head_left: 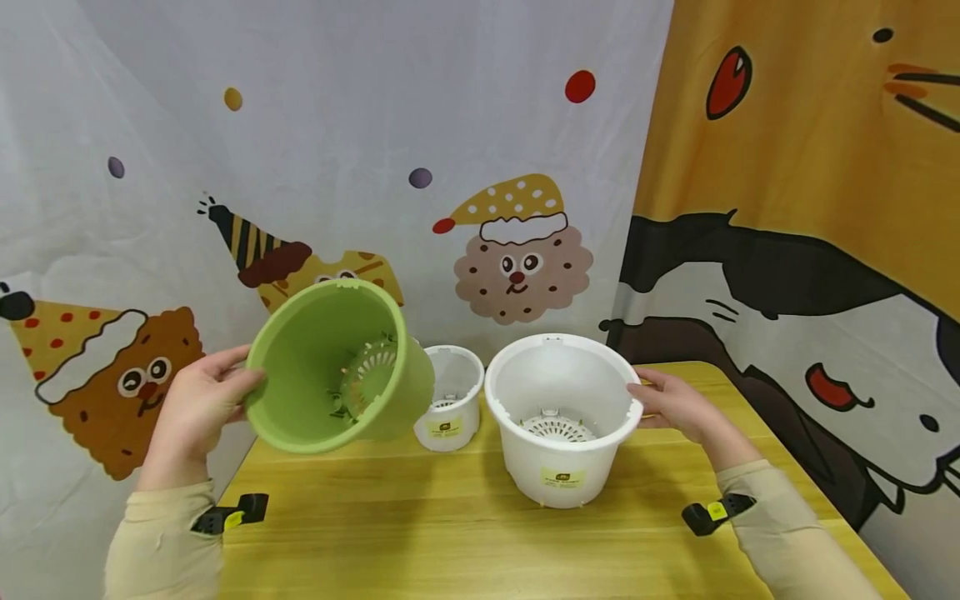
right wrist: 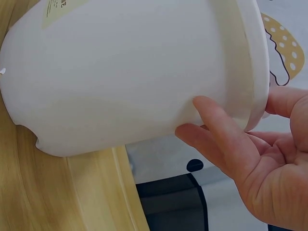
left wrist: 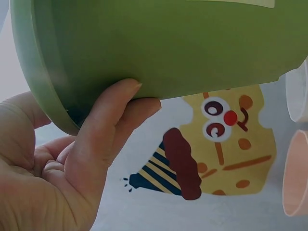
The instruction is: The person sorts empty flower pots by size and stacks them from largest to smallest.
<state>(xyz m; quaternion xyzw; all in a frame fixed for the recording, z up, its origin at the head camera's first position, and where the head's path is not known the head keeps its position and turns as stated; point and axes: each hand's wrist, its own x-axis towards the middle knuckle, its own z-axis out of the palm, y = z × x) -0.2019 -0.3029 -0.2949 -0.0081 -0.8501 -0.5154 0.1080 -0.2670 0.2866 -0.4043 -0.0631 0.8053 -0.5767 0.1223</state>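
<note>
My left hand (head_left: 201,400) pinches the rim of a green plastic flower pot (head_left: 300,350), thumb inside and fingers along the outer wall. The pot is tilted, its mouth facing me and its slotted base showing inside; it hangs above the table's left part. At the right, my right hand (head_left: 678,406) grips the rim of a large white flower pot (head_left: 558,475) with a yellow label. In the right wrist view, two fingers (right wrist: 216,125) lie against its outer wall. This pot stands upright at the table.
A smaller white flower pot (head_left: 450,429) stands behind, between the two held pots. A pinkish pot (left wrist: 296,178) shows at the left wrist view's right edge. The wooden table (head_left: 465,550) meets a cartoon-printed curtain (head_left: 337,125) at the back.
</note>
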